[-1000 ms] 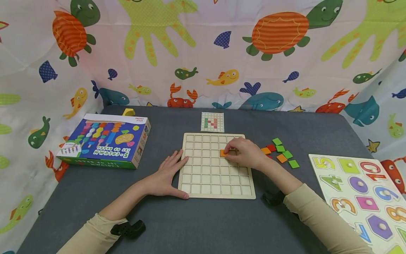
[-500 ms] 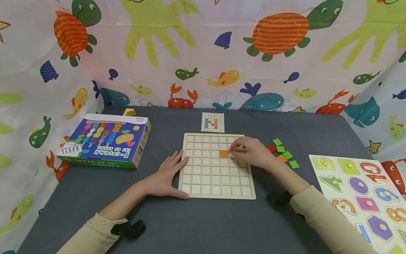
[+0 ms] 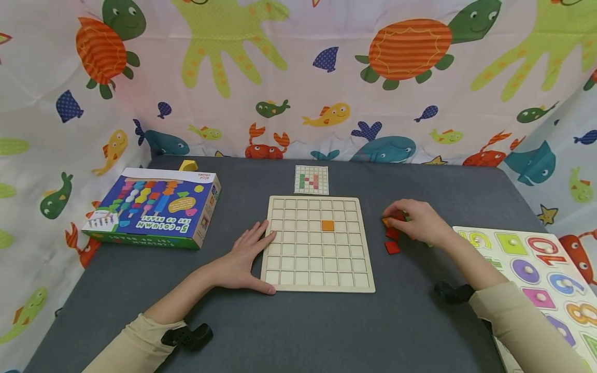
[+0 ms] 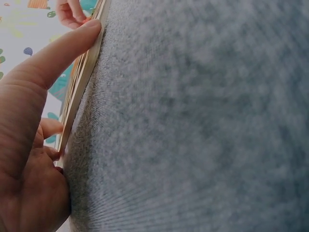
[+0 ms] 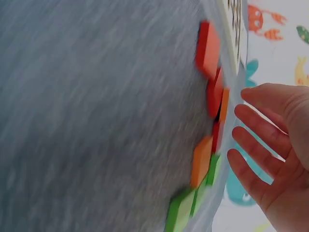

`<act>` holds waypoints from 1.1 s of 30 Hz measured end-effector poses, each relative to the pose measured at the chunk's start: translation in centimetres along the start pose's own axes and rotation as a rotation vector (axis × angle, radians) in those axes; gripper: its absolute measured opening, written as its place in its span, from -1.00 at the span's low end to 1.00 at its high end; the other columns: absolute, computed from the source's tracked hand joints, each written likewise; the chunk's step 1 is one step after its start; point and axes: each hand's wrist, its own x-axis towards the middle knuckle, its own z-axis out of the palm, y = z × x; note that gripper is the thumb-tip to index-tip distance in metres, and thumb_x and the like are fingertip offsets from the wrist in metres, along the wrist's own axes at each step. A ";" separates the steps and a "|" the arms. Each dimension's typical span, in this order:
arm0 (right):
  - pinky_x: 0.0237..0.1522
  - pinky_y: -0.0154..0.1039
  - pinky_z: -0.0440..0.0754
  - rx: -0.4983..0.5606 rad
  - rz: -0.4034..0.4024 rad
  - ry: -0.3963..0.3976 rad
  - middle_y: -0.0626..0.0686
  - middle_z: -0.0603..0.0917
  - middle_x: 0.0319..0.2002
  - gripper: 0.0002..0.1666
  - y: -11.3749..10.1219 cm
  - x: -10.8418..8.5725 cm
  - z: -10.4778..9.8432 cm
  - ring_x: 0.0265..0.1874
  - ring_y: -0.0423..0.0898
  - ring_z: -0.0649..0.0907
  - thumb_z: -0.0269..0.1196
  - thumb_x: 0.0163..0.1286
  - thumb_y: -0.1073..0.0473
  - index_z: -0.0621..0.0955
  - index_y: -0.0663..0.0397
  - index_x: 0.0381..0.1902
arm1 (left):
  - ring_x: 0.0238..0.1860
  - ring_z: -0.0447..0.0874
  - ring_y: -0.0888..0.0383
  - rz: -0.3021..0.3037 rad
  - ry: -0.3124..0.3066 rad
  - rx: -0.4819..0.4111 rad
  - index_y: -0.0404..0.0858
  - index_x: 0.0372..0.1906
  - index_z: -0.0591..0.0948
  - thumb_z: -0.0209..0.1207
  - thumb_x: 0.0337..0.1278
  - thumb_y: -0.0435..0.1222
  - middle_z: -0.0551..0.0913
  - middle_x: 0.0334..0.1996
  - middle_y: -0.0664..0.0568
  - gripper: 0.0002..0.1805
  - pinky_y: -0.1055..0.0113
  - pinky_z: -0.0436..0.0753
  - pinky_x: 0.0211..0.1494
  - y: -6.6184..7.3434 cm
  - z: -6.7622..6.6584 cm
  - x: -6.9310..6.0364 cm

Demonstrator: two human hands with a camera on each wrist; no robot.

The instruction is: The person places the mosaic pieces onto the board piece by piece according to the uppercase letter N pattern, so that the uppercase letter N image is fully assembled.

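A wooden grid board [image 3: 317, 243] lies on the dark table, with one orange tile [image 3: 328, 225] in an upper cell. The left hand [image 3: 238, 264] rests at the board's left edge, fingers spread, its thumb on the lower left corner. Right of the board, the right hand [image 3: 412, 221] is over the loose tiles, fingertips at an orange one. In the right wrist view the right hand [image 5: 275, 140] has its fingers extended beside red tiles [image 5: 207, 50], orange tiles [image 5: 201, 159] and green tiles [image 5: 181, 210], holding nothing visible.
A small pattern card [image 3: 311, 180] lies behind the board. A blue and green box [image 3: 154, 207] stands at the left, a yellow block [image 3: 188, 166] behind it. A number and shape puzzle board [image 3: 527, 269] lies at the right, partly under the right arm.
The right hand has left the grid board and moved right to the loose tiles, leaving the orange tile in its cell. The left hand stays at the board's edge.
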 end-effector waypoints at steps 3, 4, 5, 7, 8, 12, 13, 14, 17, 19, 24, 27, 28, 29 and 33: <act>-0.09 0.08 0.56 -0.018 -0.008 -0.017 0.02 0.70 -0.18 -0.81 0.7 -0.6 -0.5 -0.17 0.02 0.61 0.35 0.29 0.28 0.70 0.08 -0.12 | 0.53 -0.50 -0.07 -0.006 0.003 -0.004 -0.19 0.57 -0.05 0.43 -0.20 0.22 -0.37 0.56 -0.09 0.31 -0.19 -0.29 0.43 0.0 0.0 0.0; -0.08 0.09 0.56 -0.017 -0.008 -0.027 0.03 0.70 -0.17 -0.79 0.9 -0.7 -0.6 -0.17 0.03 0.61 0.35 0.28 0.30 0.70 0.09 -0.11 | 0.53 -0.50 -0.07 -0.008 0.004 -0.004 -0.19 0.57 -0.05 0.43 -0.20 0.22 -0.37 0.56 -0.09 0.31 -0.19 -0.29 0.43 0.0 0.0 0.0; -0.07 0.10 0.55 -0.017 -0.011 -0.035 0.04 0.70 -0.15 -0.78 1.1 -0.8 -0.7 -0.16 0.04 0.60 0.35 0.27 0.31 0.70 0.10 -0.10 | 0.53 -0.49 -0.07 -0.011 0.004 -0.003 -0.19 0.57 -0.04 0.43 -0.21 0.22 -0.36 0.56 -0.09 0.31 -0.19 -0.29 0.43 0.0 0.0 0.0; -0.06 0.11 0.53 -0.019 -0.013 -0.051 0.06 0.70 -0.13 -0.75 1.3 -0.9 -0.8 -0.13 0.06 0.59 0.36 0.26 0.32 0.69 0.11 -0.08 | 0.53 -0.49 -0.08 -0.014 0.005 -0.004 -0.19 0.57 -0.04 0.43 -0.21 0.22 -0.36 0.56 -0.09 0.31 -0.19 -0.29 0.43 0.0 0.0 -0.1; -0.05 0.11 0.52 -0.020 -0.014 -0.056 0.07 0.69 -0.12 -0.73 1.4 -0.9 -0.7 -0.13 0.07 0.58 0.36 0.25 0.32 0.69 0.11 -0.07 | 0.53 -0.49 -0.08 -0.015 0.007 -0.003 -0.19 0.57 -0.04 0.44 -0.21 0.21 -0.36 0.56 -0.09 0.31 -0.18 -0.29 0.43 0.0 0.0 -0.1; -0.02 0.12 0.48 -0.021 -0.032 -0.055 0.07 0.69 -0.10 -0.70 1.6 -0.8 -0.5 -0.11 0.07 0.56 0.38 0.23 0.33 0.69 0.10 -0.06 | 0.53 -0.49 -0.08 -0.016 0.008 -0.004 -0.20 0.57 -0.03 0.44 -0.21 0.21 -0.35 0.56 -0.10 0.31 -0.19 -0.29 0.43 0.1 0.0 -0.1; -0.02 0.12 0.47 -0.018 -0.039 -0.052 0.07 0.69 -0.10 -0.70 1.6 -0.8 -0.4 -0.11 0.07 0.56 0.38 0.23 0.33 0.69 0.09 -0.06 | 0.53 -0.48 -0.09 -0.014 0.009 -0.004 -0.20 0.57 -0.03 0.44 -0.21 0.21 -0.35 0.56 -0.10 0.31 -0.19 -0.29 0.43 0.1 0.0 -0.1; -0.01 0.11 0.47 -0.015 -0.046 -0.052 0.06 0.68 -0.10 -0.70 1.6 -0.7 -0.3 -0.10 0.06 0.56 0.38 0.23 0.33 0.70 0.08 -0.05 | 0.53 -0.48 -0.09 -0.014 0.009 -0.004 -0.20 0.57 -0.03 0.44 -0.21 0.21 -0.35 0.56 -0.10 0.31 -0.19 -0.29 0.43 0.1 0.0 -0.1; -0.01 0.09 0.46 -0.007 -0.061 -0.058 0.05 0.68 -0.10 -0.70 1.5 -0.7 -0.3 -0.10 0.05 0.55 0.38 0.23 0.34 0.70 0.07 -0.05 | 0.53 -0.48 -0.09 -0.012 0.009 -0.005 -0.20 0.57 -0.03 0.44 -0.22 0.21 -0.35 0.56 -0.11 0.31 -0.20 -0.29 0.43 0.2 0.0 0.0; -0.02 0.08 0.45 -0.004 -0.056 -0.069 0.06 0.67 -0.09 -0.70 1.5 -0.6 -0.2 -0.10 0.04 0.54 0.37 0.24 0.34 0.70 0.07 -0.04 | 0.53 -0.48 -0.09 -0.012 0.009 -0.006 -0.20 0.57 -0.03 0.44 -0.22 0.21 -0.35 0.56 -0.11 0.31 -0.20 -0.29 0.43 0.2 0.0 0.0; -0.03 0.06 0.47 -0.009 -0.033 -0.070 0.05 0.67 -0.09 -0.71 1.2 -0.3 0.0 -0.12 0.03 0.54 0.36 0.27 0.29 0.69 0.07 -0.03 | 0.53 -0.48 -0.08 -0.013 0.007 -0.004 -0.18 0.57 -0.03 0.43 -0.22 0.22 -0.35 0.56 -0.09 0.31 -0.20 -0.29 0.43 0.1 0.0 0.1; -0.05 0.05 0.50 -0.007 -0.036 -0.051 0.03 0.68 -0.10 -0.71 0.9 0.0 0.2 -0.13 0.02 0.56 0.37 0.27 0.26 0.68 0.07 -0.03 | 0.53 -0.49 -0.07 -0.014 0.009 -0.002 -0.18 0.57 -0.03 0.43 -0.23 0.23 -0.36 0.56 -0.09 0.32 -0.20 -0.29 0.43 0.0 0.1 0.1; -0.05 0.05 0.50 -0.002 -0.038 -0.046 0.03 0.69 -0.11 -0.71 0.6 0.1 0.3 -0.13 0.02 0.57 0.36 0.27 0.25 0.68 0.07 -0.03 | 0.53 -0.49 -0.07 -0.015 0.009 -0.002 -0.18 0.57 -0.04 0.43 -0.23 0.23 -0.36 0.56 -0.08 0.32 -0.20 -0.29 0.43 -0.1 0.1 0.1; -0.05 0.06 0.51 0.005 -0.038 -0.042 0.03 0.69 -0.11 -0.71 0.4 0.3 0.4 -0.13 0.02 0.58 0.36 0.27 0.24 0.67 0.07 -0.03 | 0.53 -0.49 -0.07 -0.015 0.009 -0.001 -0.17 0.57 -0.04 0.43 -0.23 0.24 -0.36 0.56 -0.08 0.32 -0.21 -0.29 0.43 -0.1 0.1 0.1; -0.07 0.06 0.52 0.054 -0.032 -0.043 0.02 0.70 -0.10 -0.70 -0.9 0.9 0.9 -0.12 0.03 0.59 0.37 0.27 0.23 0.67 0.07 -0.03 | 0.53 -0.49 -0.08 -0.017 0.008 0.002 -0.18 0.57 -0.03 0.43 -0.23 0.23 -0.35 0.56 -0.09 0.32 -0.22 -0.28 0.42 0.0 0.1 0.1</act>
